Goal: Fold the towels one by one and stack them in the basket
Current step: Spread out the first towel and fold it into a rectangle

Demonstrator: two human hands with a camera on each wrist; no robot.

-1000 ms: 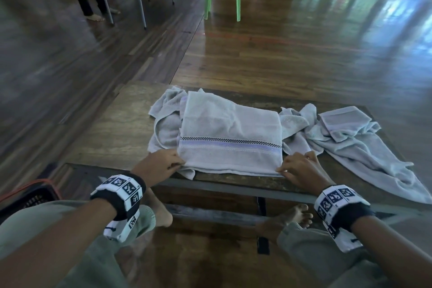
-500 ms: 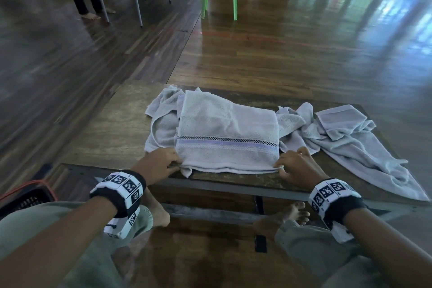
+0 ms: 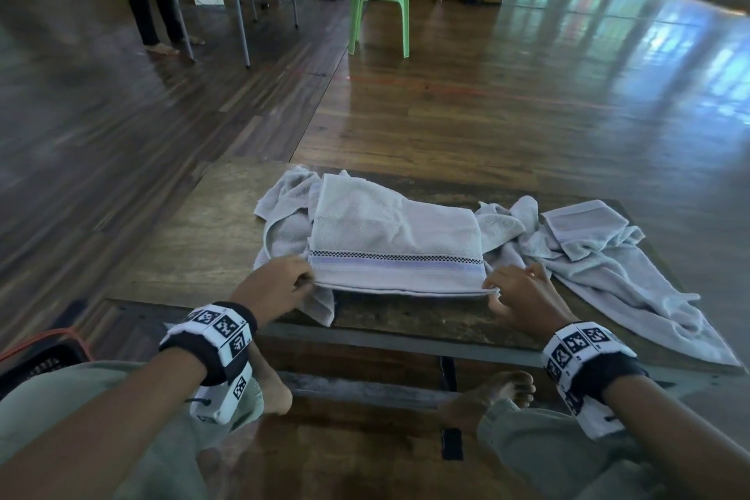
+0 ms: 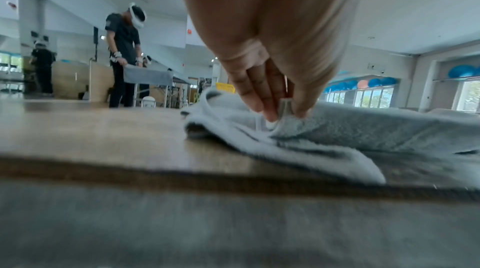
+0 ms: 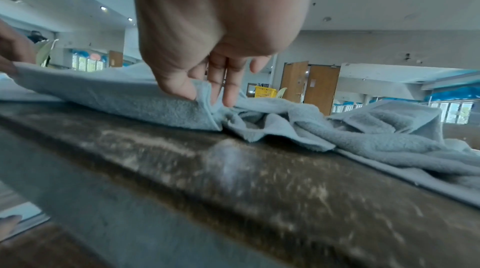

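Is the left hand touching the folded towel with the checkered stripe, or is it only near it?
Touching. In the left wrist view, the left hand pinches a corner of the folded towel between thumb and fingers.

left hand pinches towel corner, lifted off wooden table.

Dim daylight, window glare, blurred wide-angle edges

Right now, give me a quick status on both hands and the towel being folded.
Left hand and right hand pinch near corners of folded towel. Towel on table. Unfolded towels beside it, one beneath.
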